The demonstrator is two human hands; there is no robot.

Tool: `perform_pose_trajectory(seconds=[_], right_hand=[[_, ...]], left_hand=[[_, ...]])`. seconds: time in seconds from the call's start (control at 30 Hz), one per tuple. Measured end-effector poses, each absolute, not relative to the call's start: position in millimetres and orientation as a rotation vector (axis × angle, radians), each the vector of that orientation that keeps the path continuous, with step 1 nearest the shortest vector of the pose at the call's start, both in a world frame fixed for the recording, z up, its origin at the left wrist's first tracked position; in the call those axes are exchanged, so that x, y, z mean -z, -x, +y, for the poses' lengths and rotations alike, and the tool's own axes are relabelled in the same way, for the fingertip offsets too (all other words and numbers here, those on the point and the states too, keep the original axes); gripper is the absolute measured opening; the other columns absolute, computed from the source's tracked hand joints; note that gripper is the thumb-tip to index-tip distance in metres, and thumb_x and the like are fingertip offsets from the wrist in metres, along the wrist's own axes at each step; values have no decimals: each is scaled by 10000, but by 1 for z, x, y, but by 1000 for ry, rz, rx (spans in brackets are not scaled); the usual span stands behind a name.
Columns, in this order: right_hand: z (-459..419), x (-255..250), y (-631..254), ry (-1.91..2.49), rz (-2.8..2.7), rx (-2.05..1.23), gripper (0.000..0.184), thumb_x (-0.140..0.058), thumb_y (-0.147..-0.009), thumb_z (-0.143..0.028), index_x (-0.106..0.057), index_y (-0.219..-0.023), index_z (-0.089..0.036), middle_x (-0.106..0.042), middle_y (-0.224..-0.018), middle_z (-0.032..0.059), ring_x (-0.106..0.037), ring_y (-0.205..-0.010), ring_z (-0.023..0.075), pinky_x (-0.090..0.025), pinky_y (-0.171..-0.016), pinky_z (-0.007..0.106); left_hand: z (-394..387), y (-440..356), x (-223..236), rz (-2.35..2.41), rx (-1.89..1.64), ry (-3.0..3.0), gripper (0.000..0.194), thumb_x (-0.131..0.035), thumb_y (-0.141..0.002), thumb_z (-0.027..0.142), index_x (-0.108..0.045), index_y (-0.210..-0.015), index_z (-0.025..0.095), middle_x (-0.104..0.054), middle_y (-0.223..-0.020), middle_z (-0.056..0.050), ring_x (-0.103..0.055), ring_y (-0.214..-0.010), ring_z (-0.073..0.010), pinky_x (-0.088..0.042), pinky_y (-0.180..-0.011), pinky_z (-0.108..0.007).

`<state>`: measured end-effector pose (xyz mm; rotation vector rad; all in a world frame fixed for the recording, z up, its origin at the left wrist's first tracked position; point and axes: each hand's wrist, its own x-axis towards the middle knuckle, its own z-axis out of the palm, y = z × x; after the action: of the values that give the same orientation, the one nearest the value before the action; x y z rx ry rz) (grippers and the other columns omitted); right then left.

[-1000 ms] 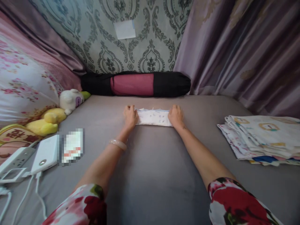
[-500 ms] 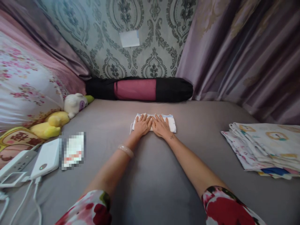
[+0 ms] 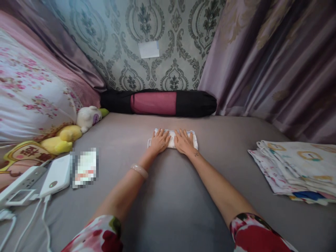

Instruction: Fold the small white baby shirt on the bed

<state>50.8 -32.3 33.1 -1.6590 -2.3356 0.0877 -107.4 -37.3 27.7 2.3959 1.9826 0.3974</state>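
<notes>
A small white folded cloth (image 3: 194, 139) with tiny prints lies on the grey bed sheet (image 3: 168, 196), near the far end of the bed. My left hand (image 3: 160, 140) rests flat on its left half, fingers stretched out. My right hand (image 3: 183, 141) lies flat beside it on the right half, fingers spread. The two hands nearly touch at the middle of the cloth. A pale bangle (image 3: 139, 170) sits on my left wrist.
A stack of folded printed cloths (image 3: 296, 166) lies at the right. A black and pink roll bag (image 3: 157, 103) lines the wall. At the left are plush toys (image 3: 76, 126), a floral pillow (image 3: 31, 94), a power bank (image 3: 56, 176) and a power strip with cables (image 3: 19, 183).
One second ago my hands held the cloth's two ends, spread wide. They came together to the middle, the cloth is now half as wide, and both palms press flat on it.
</notes>
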Motion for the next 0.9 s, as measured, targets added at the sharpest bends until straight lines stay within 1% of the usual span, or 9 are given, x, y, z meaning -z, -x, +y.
perform_pose_trajectory(seconds=[0.13, 0.3, 0.43, 0.5, 0.6, 0.7, 0.8, 0.9], right_hand=[[-34, -23, -56, 1682, -2327, -60, 486, -276, -1001, -313, -398, -1458, -203, -353, -1520, 94, -246, -1409, 276, -142, -1125, 568], [-33, -17, -54, 1667, -2311, -20, 474, -286, -1001, -314, -413, -1447, -215, -362, -1516, 88, -245, -1410, 262, -129, -1129, 557], [-31, -23, -56, 1700, -2356, -100, 486, -270, -1004, -327, -393, -1460, -213, -335, -1530, 89, -233, -1417, 260, -143, -1129, 554], [-31, -26, -62, 1713, -2363, -106, 499, -255, -1007, -334, -377, -1468, -188, -321, -1535, 103, -236, -1417, 258, -142, -1136, 540], [-31, -25, -75, 1755, -2308, 0, 536, -255, -1002, -340, -345, -1474, -100, -296, -1538, 150, -224, -1421, 268, -104, -1151, 514], [-31, -18, -87, 1809, -2295, 21, 575, -258, -998, -352, -325, -1466, -26, -290, -1533, 184, -225, -1419, 280, -129, -1151, 487], [-29, -11, -91, 1833, -2311, 19, 579, -248, -999, -360, -330, -1461, -21, -291, -1534, 178, -228, -1417, 275, -167, -1145, 461], [-28, -11, -91, 1853, -2328, 24, 578, -248, -1001, -362, -327, -1463, -24, -286, -1537, 173, -232, -1415, 275, -184, -1139, 465]], left_hand=[[-39, 112, -21, 1998, -360, -2377, 476, -272, -994, 426, -440, -1405, 254, -384, -1506, -91, -288, -1414, -285, -198, -1147, -526], [-33, 114, -14, 1995, -352, -2374, 498, -263, -996, 437, -413, -1426, 236, -353, -1524, -103, -272, -1420, -295, -202, -1141, -535], [-32, 116, -16, 1976, -337, -2355, 495, -271, -993, 447, -417, -1420, 243, -356, -1522, -99, -266, -1425, -281, -209, -1143, -525], [-35, 121, -19, 1991, -356, -2349, 498, -270, -992, 448, -424, -1413, 231, -360, -1520, -104, -264, -1427, -275, -194, -1151, -524], [-43, 135, -19, 2057, -390, -2299, 509, -260, -993, 438, -422, -1416, 207, -338, -1530, -116, -243, -1437, -277, -154, -1162, -532], [-49, 150, -15, 2057, -411, -2215, 508, -238, -995, 425, -407, -1425, 213, -310, -1545, -106, -255, -1435, -257, -167, -1163, -514], [-49, 157, -10, 2008, -436, -2146, 509, -217, -997, 417, -395, -1431, 221, -296, -1552, -97, -273, -1429, -230, -171, -1164, -506], [-47, 158, -7, 1993, -471, -2113, 507, -226, -994, 418, -408, -1423, 218, -304, -1549, -89, -273, -1429, -232, -163, -1166, -513]])
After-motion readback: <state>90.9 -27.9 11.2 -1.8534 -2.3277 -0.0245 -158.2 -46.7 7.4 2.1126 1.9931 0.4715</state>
